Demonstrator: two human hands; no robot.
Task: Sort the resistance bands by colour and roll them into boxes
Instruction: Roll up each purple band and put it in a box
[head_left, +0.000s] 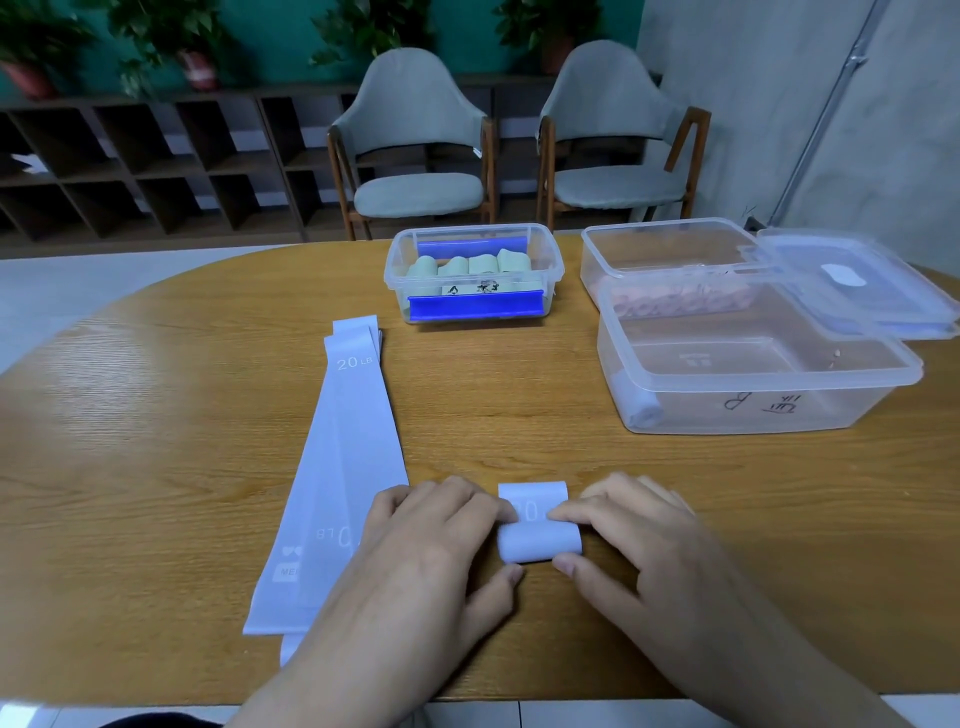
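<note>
A pale lilac resistance band roll (537, 540) lies on the wooden table (156, 441) near its front edge. My left hand (431, 545) pinches the roll's left end between fingers and thumb. My right hand (634, 540) pinches its right end the same way. Left of the roll, flat lilac bands (343, 467) marked 20 LB lie stacked lengthwise. A clear box with blue clips (475, 273) holds several pale green rolls. A large clear box (753, 364) at the right holds one lilac roll (641, 405). Behind it, another clear box (670, 265) holds pink rolls.
A clear lid (857, 280) leans on the boxes at the far right. Two grey chairs (421, 140) stand beyond the table, with dark shelving and potted plants along the back wall.
</note>
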